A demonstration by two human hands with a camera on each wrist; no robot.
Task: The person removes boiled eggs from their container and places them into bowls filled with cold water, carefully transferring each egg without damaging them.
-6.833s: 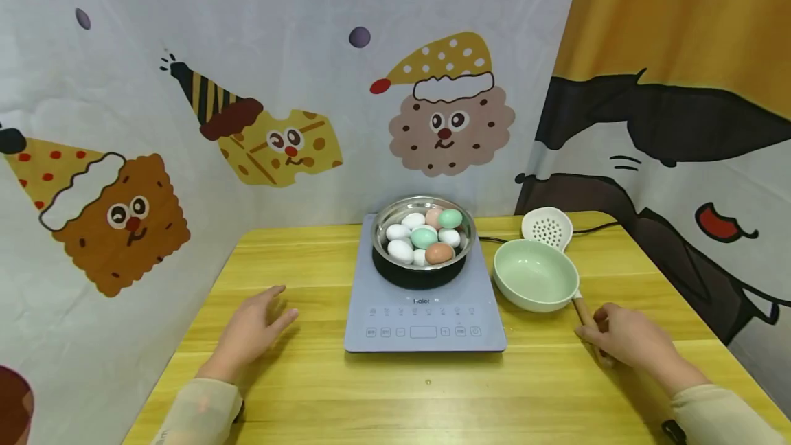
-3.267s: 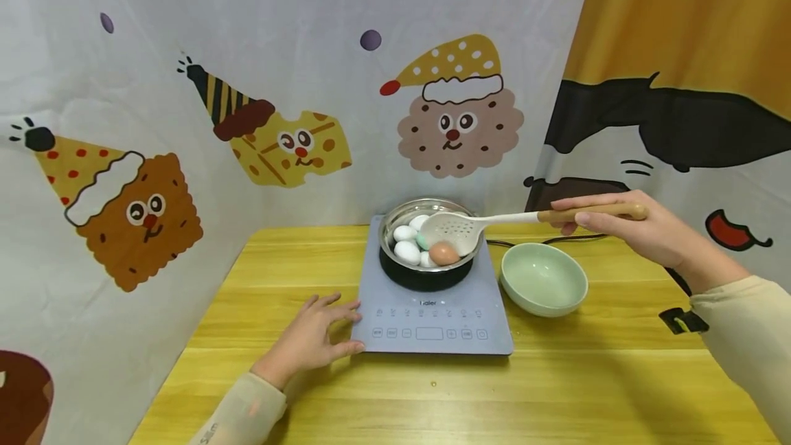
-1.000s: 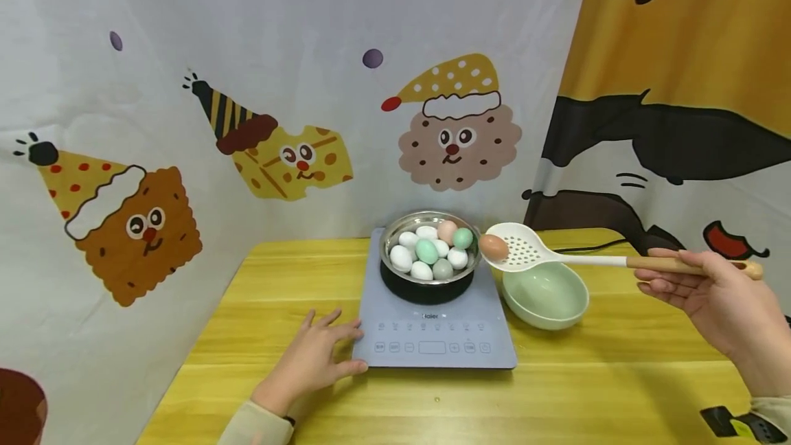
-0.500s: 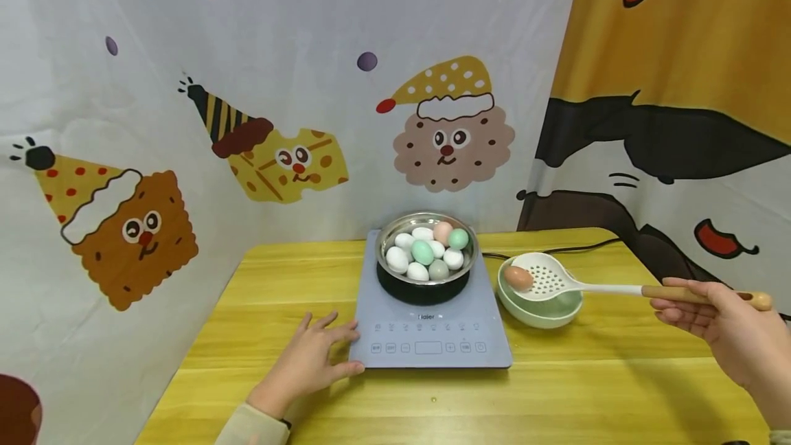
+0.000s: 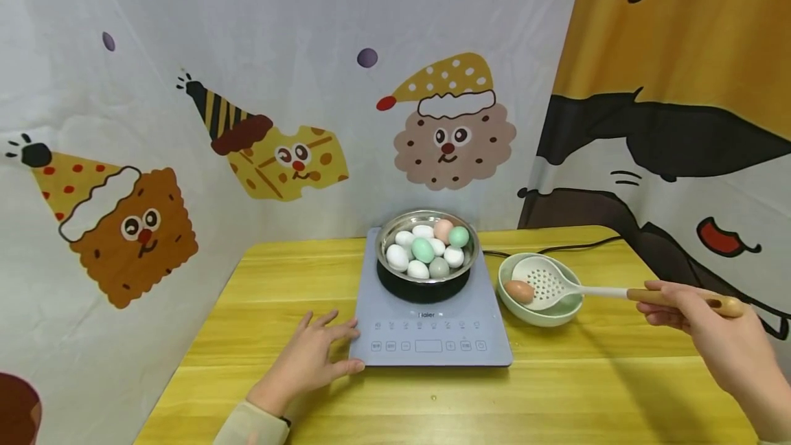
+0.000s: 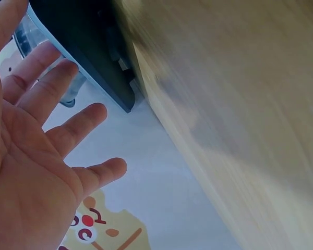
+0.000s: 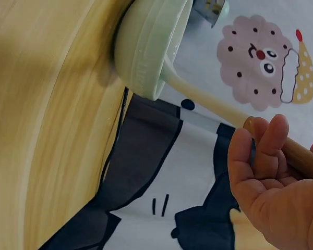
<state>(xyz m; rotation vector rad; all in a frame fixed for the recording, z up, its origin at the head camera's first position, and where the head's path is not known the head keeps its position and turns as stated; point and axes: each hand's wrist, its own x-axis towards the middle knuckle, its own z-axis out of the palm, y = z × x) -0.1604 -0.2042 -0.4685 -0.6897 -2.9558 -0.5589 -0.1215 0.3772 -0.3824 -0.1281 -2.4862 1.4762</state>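
Note:
My right hand (image 5: 719, 335) grips the wooden handle of a white slotted spoon (image 5: 544, 283), whose head is down inside a light green bowl (image 5: 539, 319). A brown egg (image 5: 519, 291) sits at the left rim of the spoon's head, within the bowl; whether it still rests on the spoon I cannot tell. My left hand (image 5: 309, 359), fingers spread and extended, touches the left edge of the induction cooker (image 5: 426, 335). On the cooker stands a steel pot (image 5: 383, 253) holding several white, green, pink and grey eggs (image 5: 423, 250). In the right wrist view, the bowl's wall hides the spoon's head.
A wooden table (image 5: 432, 411) carries everything, with the bowl just right of the cooker. A black power cord (image 5: 581, 248) runs behind the bowl. A cartoon-printed curtain (image 5: 309, 74) hangs behind the table.
From lying behind the bowl, the slotted spoon was picked up, dipped into the pot, lifted with the brown egg, carried right and lowered into the bowl. My left hand moved to the cooker's edge.

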